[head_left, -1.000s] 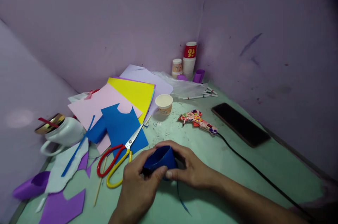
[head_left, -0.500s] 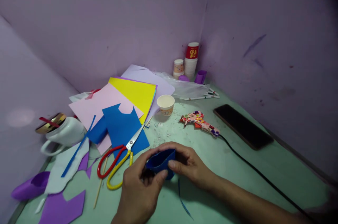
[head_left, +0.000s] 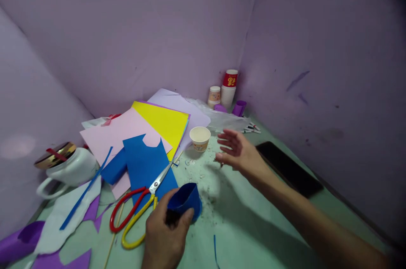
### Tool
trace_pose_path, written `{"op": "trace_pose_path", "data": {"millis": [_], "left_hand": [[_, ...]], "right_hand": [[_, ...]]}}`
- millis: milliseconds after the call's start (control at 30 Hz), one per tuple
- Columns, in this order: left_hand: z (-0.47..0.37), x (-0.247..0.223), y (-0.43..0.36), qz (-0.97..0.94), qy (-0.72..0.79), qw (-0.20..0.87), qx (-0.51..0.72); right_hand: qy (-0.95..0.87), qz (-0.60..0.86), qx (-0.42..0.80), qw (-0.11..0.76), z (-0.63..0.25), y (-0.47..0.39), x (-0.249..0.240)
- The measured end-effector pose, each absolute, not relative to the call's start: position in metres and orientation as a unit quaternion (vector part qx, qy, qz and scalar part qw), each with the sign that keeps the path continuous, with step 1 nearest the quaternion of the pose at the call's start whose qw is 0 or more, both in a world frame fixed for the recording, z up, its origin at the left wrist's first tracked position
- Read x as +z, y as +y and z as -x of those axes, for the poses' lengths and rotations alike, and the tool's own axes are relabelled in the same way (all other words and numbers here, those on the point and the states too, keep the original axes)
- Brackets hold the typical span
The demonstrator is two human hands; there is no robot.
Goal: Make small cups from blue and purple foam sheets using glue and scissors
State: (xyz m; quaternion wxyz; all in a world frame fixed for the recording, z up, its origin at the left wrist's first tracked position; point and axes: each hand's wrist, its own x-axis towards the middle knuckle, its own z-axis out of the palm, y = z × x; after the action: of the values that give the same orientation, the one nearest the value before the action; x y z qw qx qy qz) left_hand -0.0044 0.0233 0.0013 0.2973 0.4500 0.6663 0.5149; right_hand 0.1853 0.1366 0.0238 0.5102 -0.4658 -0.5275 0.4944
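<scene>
A blue foam piece point(head_left: 189, 203), rolled into a cup-like shape with a pointed rim, is held between the thumb and fingers of my left hand point(head_left: 168, 229). My right hand point(head_left: 236, 152) hangs over the table with its fingers apart and nothing in them, to the right of a small paper cup point(head_left: 200, 138). The glue gun is almost wholly hidden behind that hand. Red-and-yellow-handled scissors point(head_left: 154, 186) lie on a cut blue sheet point(head_left: 139, 159), left of my left hand. A thin blue strip point(head_left: 215, 250) rests on the table below.
Pink point(head_left: 111, 133) and yellow sheets point(head_left: 168, 123) lie behind the scissors. At the left are a white teapot-like mug point(head_left: 74, 169) and purple scraps point(head_left: 76, 260). A phone point(head_left: 288, 167) lies at the right. Stacked cups point(head_left: 228, 91) stand in the back corner.
My right hand has let go of the blue piece and moved up and right, over the glue gun. My left hand keeps its hold. The view has shifted slightly.
</scene>
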Motion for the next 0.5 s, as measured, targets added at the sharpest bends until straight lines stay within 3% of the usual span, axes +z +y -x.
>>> {"op": "trace_pose_path", "data": {"millis": [233, 500], "left_hand": [[0.021, 0.011, 0.042, -0.488, 0.695, 0.23, 0.476], [0.025, 0.014, 0.092, -0.494, 0.705, 0.226, 0.455]], "right_hand": [[-0.571, 0.546, 0.409, 0.457, -0.148, 0.21, -0.012], [-0.581, 0.556, 0.377, 0.459, -0.134, 0.203, -0.004]]}}
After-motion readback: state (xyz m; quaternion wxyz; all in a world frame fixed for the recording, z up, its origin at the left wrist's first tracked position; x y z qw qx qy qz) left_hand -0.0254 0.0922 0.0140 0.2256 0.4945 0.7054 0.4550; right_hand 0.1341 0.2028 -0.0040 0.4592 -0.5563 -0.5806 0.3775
